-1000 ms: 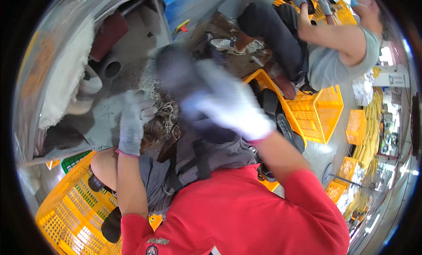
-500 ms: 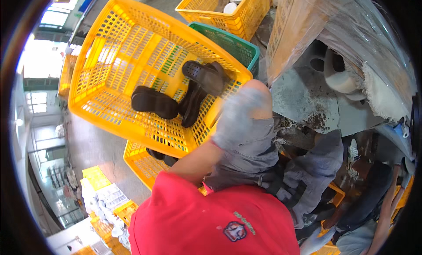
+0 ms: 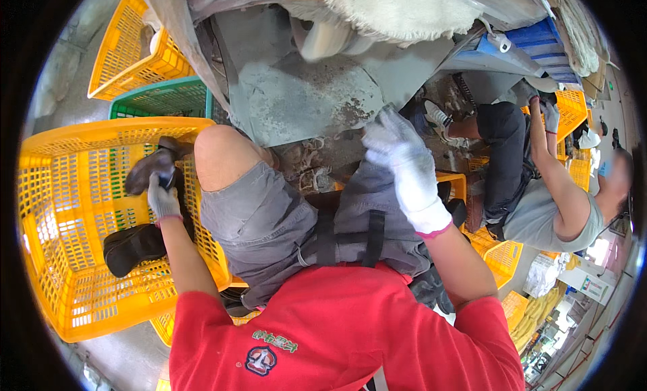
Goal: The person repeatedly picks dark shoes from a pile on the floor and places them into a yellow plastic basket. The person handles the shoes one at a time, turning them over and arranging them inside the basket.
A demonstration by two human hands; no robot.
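My left hand (image 3: 164, 200), in a grey-white glove, is closed on a dark brown clog (image 3: 143, 173) inside the large yellow crate (image 3: 74, 276) at my left. Another dark shoe (image 3: 176, 146) lies partly behind that clog, against the crate's right side. Lower in the crate, a black clog (image 3: 133, 248) rests beside my left forearm. My right hand (image 3: 403, 155), gloved in white, is raised over my right thigh. Its fingers are stretched out and slightly blurred, with nothing visible in them.
Behind the large crate stand a green crate (image 3: 162, 100) and another yellow crate (image 3: 138, 57). A stained grey panel (image 3: 303, 88) is ahead of my knees, under white fleece (image 3: 404, 10). A seated person (image 3: 552, 209) works at the right among more yellow crates (image 3: 495, 256).
The view has swung to the right, bringing my right hand into sight. My left hand has gone from beside my knee into the crate and taken hold of a clog.
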